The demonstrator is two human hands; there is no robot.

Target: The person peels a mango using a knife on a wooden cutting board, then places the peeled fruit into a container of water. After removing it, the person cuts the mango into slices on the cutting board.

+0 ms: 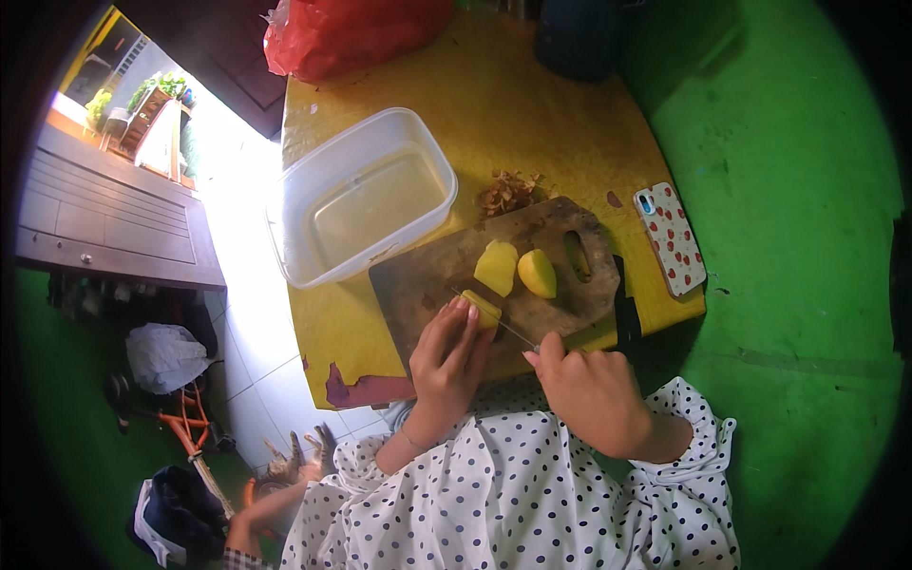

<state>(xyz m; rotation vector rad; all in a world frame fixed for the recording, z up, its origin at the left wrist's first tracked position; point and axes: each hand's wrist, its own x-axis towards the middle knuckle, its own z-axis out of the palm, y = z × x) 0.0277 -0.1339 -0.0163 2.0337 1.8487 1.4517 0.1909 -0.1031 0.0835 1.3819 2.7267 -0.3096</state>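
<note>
A worn wooden cutting board [427,278] lies near the front edge of the table. My left hand [445,360] holds a piece of peeled yellow potato [484,308] against the board with its fingertips. In my right hand [591,392] is a knife [518,335]; its thin blade lies across the held piece. The knife's handle is hidden by my fingers. Two more potato pieces rest beyond my hands on the board: a broad, flat-faced one [496,268] and a rounded wedge [538,273].
A clear plastic container [367,203] stands left of the board. Dry brown peelings [507,192] lie behind it. A strawberry-patterned phone [671,240] rests near the yellow table's [527,114] right edge. A red plastic bag [349,35] sits at the back. Another person's arm [271,509] reaches beside a cat [292,459].
</note>
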